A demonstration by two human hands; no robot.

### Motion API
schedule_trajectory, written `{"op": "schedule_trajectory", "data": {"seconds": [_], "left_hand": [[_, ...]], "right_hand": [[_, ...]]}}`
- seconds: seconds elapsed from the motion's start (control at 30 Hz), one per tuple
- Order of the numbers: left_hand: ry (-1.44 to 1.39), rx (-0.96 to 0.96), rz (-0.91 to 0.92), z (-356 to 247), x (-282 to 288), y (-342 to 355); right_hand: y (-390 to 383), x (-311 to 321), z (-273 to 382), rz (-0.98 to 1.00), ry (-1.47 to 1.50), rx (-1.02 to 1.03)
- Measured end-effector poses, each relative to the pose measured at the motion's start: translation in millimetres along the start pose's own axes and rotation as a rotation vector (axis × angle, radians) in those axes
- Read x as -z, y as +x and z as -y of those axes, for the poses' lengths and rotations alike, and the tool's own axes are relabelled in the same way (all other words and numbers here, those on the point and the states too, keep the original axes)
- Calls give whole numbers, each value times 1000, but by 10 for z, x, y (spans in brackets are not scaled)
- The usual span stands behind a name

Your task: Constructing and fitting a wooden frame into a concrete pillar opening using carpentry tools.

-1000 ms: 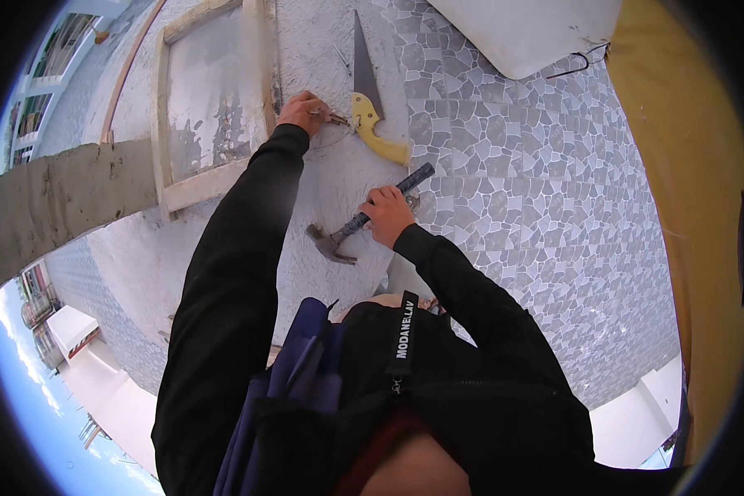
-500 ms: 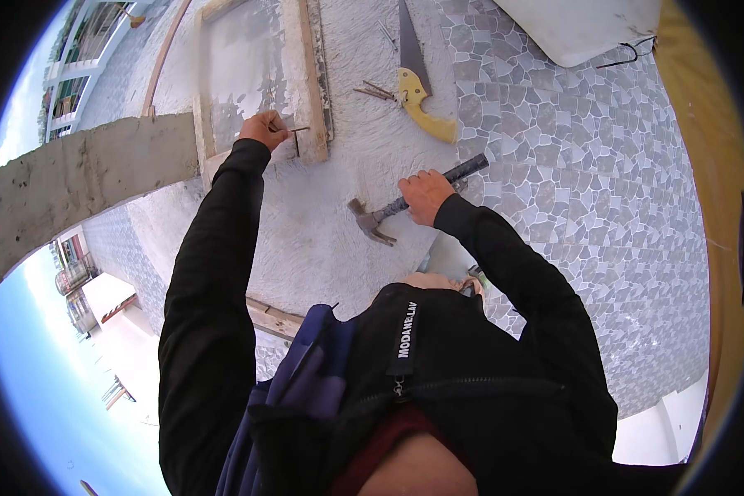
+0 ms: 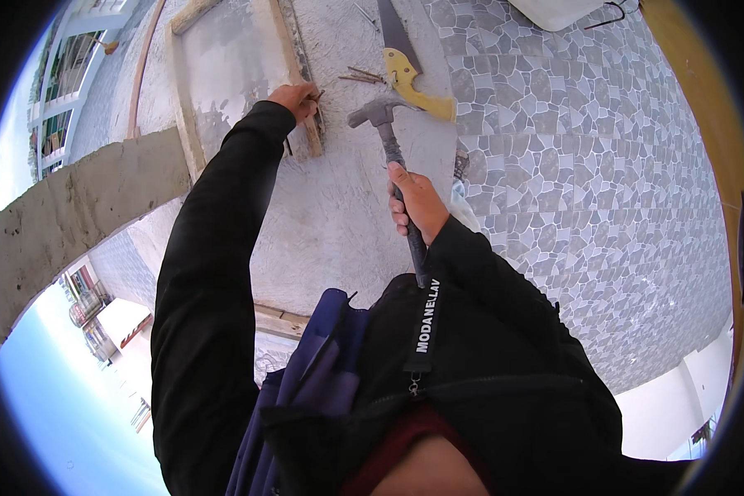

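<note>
My left hand (image 3: 296, 98) pinches a nail upright against the corner of a wooden frame (image 3: 291, 59) that lies on the rough concrete surface. My right hand (image 3: 418, 202) grips the dark handle of a claw hammer (image 3: 382, 116), its steel head raised just right of the nail. Both arms wear black sleeves. Past the hammer lie a few loose nails (image 3: 364, 76) and a hand saw (image 3: 412, 76) with a yellow handle.
Grey patterned tiles (image 3: 570, 165) cover the floor to the right. A concrete parapet (image 3: 66, 223) runs along the left with a drop to buildings beyond. A short wood strip (image 3: 281, 321) lies near my body, a white object (image 3: 554, 10) at the top.
My right hand has swung the hammer up from lying low near the floor until its head stands beside the nail. My left hand has stayed at the frame corner; the view shifted.
</note>
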State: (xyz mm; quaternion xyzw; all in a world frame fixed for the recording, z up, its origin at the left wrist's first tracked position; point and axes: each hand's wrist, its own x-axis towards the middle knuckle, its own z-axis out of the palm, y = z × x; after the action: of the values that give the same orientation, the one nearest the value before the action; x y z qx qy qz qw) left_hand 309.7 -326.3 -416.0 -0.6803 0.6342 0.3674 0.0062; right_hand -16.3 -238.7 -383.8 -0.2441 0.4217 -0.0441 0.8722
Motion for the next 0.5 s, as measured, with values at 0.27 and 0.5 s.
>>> {"op": "schedule_trajectory", "data": {"seconds": [0.27, 0.5], "left_hand": [[13, -58, -61, 68, -23, 93], [-121, 94, 46, 107, 3, 39]], "right_hand": [[624, -561, -197, 0, 282, -62], [316, -426, -121, -114, 501, 156]]}}
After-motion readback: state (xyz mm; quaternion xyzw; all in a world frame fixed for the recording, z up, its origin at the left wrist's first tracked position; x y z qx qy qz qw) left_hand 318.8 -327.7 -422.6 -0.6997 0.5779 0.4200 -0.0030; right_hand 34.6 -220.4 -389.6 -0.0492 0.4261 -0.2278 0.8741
